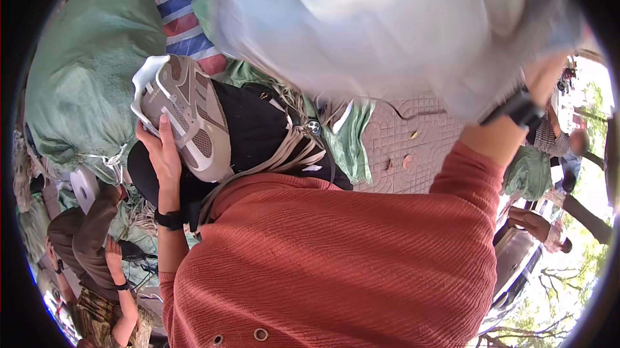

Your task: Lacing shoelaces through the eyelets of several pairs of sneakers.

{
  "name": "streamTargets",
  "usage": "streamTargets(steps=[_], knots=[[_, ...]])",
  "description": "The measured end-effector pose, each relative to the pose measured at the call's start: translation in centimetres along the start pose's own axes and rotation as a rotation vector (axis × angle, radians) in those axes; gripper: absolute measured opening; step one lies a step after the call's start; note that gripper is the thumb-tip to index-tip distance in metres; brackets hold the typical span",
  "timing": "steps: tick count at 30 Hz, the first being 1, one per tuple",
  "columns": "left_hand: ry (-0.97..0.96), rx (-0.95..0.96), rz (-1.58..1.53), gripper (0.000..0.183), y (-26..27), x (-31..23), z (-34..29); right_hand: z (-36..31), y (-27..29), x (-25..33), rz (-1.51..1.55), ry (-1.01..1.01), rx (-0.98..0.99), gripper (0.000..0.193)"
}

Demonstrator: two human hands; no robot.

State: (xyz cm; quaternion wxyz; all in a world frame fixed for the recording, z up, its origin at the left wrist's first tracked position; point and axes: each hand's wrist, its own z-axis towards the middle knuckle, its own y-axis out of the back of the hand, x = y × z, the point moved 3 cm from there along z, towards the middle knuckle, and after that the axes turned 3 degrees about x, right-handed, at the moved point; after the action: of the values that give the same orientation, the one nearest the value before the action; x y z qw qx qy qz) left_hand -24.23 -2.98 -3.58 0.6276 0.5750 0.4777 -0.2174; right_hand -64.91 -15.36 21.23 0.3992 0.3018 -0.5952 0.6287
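Note:
My left hand (161,157) is closed on a grey-brown sneaker (205,112), with the thumb lying along its side. The sneaker has mesh panels and white trim, and rests against my dark-clothed leg. A whitish, see-through plastic bag (361,38), smeared by motion, fills the top of the view. Raised at the upper right, my right hand (546,76) holds this bag; most of its fingers are hidden by the bag or blurred. A bundle of beige laces (284,154) lies across my lap.
A bulging green sack (97,70) stands at the left, beside striped red, white and blue cloth (184,21). Green sheeting (352,141) lies on patterned paving (413,144). At the lower left a co-worker (97,244) sits close by. Other people and a vehicle (516,261) are at the right.

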Motion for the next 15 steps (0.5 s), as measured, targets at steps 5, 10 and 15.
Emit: streamTargets(steps=[5,10,15], knots=[[-0.051,-0.001,0.043,0.076,-0.5,0.7,0.5,-6.2,3.4,7.5,-0.265,0.193,-0.110,0.018],[-0.068,-0.012,0.000,0.077,-0.3,1.0,0.6,-10.3,5.5,9.0,-0.578,0.247,-0.541,0.041],[-0.064,0.029,-0.017,0.077,-0.5,1.8,1.3,-15.7,8.1,7.5,-0.561,0.278,-0.177,0.032]])
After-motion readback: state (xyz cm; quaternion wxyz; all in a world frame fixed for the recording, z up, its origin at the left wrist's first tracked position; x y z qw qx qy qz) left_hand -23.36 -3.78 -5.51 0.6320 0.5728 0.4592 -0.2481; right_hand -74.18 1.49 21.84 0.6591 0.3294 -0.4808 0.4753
